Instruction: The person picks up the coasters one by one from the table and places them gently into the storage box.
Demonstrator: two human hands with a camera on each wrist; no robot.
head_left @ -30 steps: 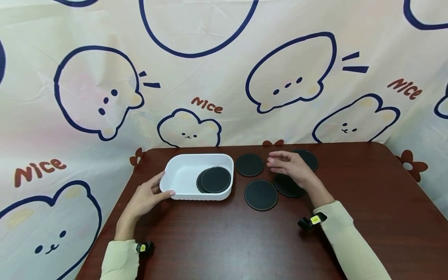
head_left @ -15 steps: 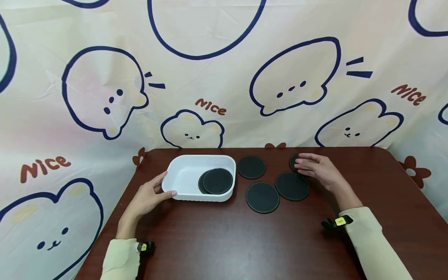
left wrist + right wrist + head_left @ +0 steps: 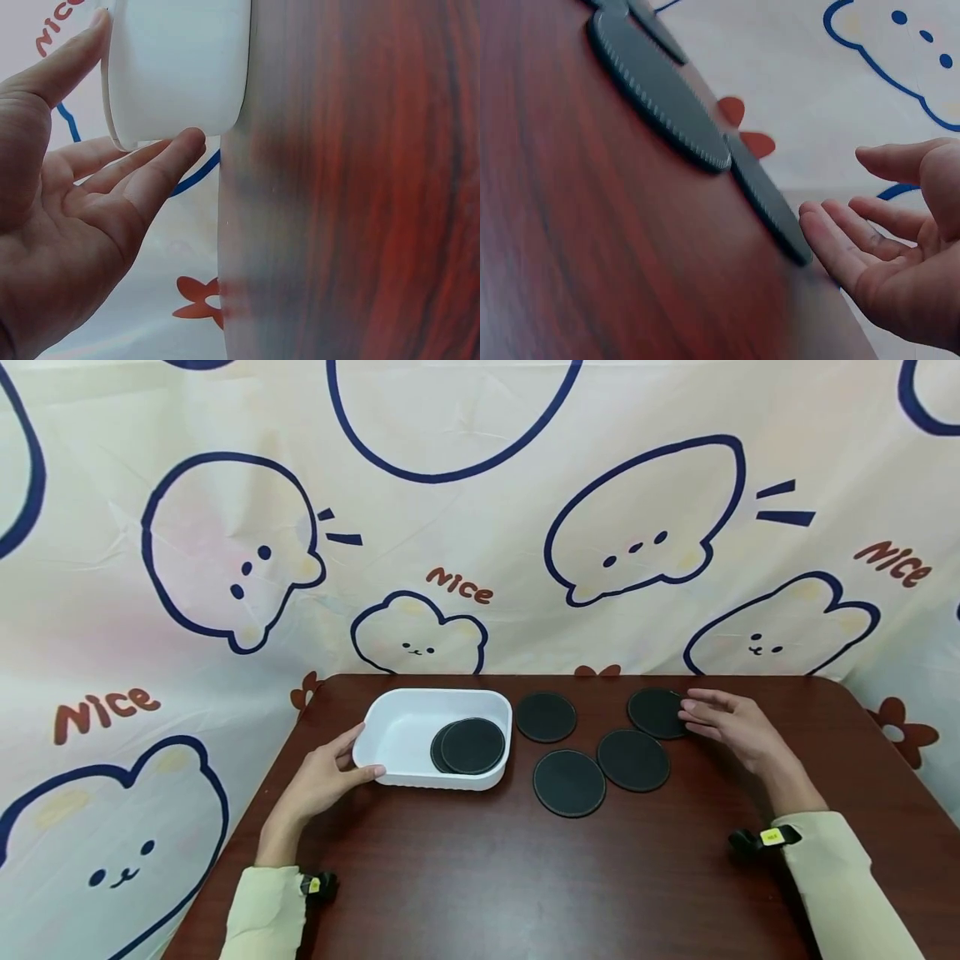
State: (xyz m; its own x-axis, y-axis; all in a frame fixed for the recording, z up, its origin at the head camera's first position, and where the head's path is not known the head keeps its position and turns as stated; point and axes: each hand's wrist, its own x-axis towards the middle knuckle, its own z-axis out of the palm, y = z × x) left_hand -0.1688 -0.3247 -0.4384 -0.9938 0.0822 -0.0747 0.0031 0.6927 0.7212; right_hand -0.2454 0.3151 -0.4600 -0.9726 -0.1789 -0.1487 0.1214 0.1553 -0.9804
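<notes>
With my left hand [image 3: 322, 781] I hold the left end of a white plastic tray [image 3: 397, 779], thumb at its near corner and fingers along its end. Two round black coasters [image 3: 474, 746] overlap inside it, on the right. My right hand [image 3: 731, 727] has its fingers loosely extended, fingertips close beside the far right coaster [image 3: 654, 713]. In the right wrist view, that hand [image 3: 900, 247] holds nothing; whether a fingertip touches the coaster edge [image 3: 769, 202] is hard to tell. Three more coasters lie flat: by the tray [image 3: 546, 717], in front [image 3: 569, 783] and in the middle [image 3: 633, 761].
Everything stands on a dark brown wooden table [image 3: 480, 868]. Behind its far edge hangs a pale curtain [image 3: 510, 527] with blue cartoon outlines. Bare tabletop shows in front of the tray and coasters.
My right hand has moved right, from over the coasters to the outer side of the far right one, which is now uncovered. My left hand stays at the tray.
</notes>
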